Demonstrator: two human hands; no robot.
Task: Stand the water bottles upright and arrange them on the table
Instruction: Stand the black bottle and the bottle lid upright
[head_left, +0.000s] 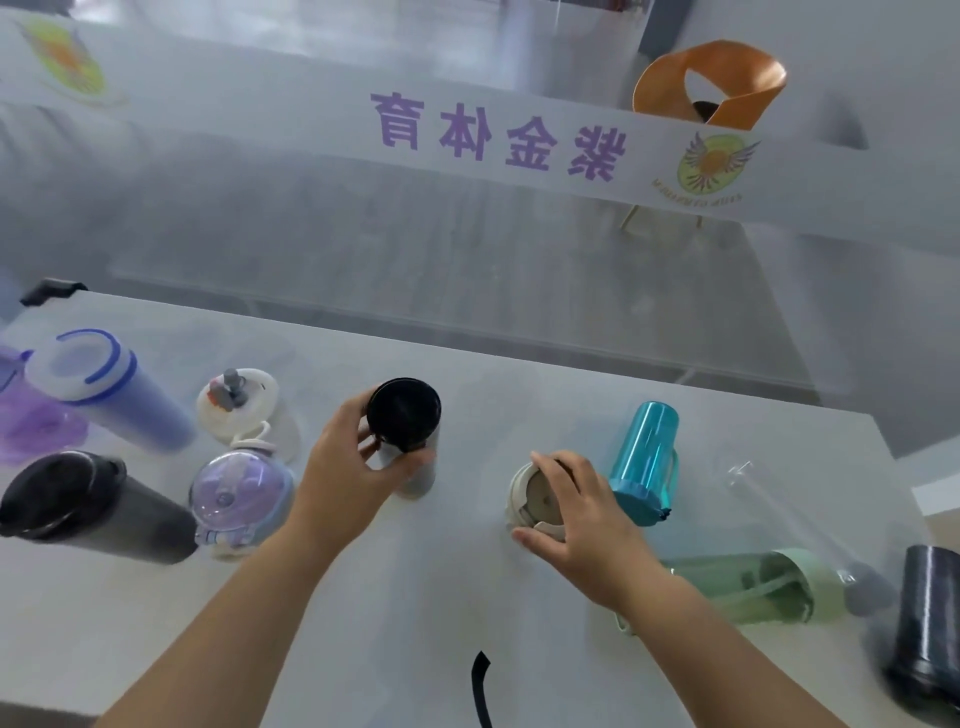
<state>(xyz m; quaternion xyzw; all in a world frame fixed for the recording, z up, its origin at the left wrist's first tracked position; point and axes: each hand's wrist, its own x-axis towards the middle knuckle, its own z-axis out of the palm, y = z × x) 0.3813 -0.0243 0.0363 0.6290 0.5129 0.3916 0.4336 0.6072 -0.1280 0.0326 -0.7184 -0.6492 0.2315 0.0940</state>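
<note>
the person is mid-way through the standing-up step, with one bottle in each hand near the middle of the table (447, 582). the left hand (353, 467) has its fingers and thumb curled round the upper body of the black-lidded bottle (404, 415), which stands upright on the tabletop. the right hand (576, 519) grips the cream-lidded bottle (537, 499) from above, thumb and fingers wrapped round the cap, and this one also looks upright, well apart from the first. to the left a group looks already sorted: the blue tumbler (109, 389), the white bottle (244, 405), the black tumbler (88, 504) and the lilac bottle (239, 493) stand close together, with a purple one cut off at the edge. on the right more work is waiting: the teal bottle (644, 457), just beside the right hand, seems to lie down or sit on its cap, and which cannot be told; the green bottle (753, 587) lies on its side, a clear bottle (769, 514) lies beyond it, and a dark bottle (930, 623) sits at the far right edge. the next move likely calls for sliding the two held bottles toward the standing group and letting go gently so neither tips, then reaching right for the teal bottle, taking care that the forearm does not roll the green one
</note>
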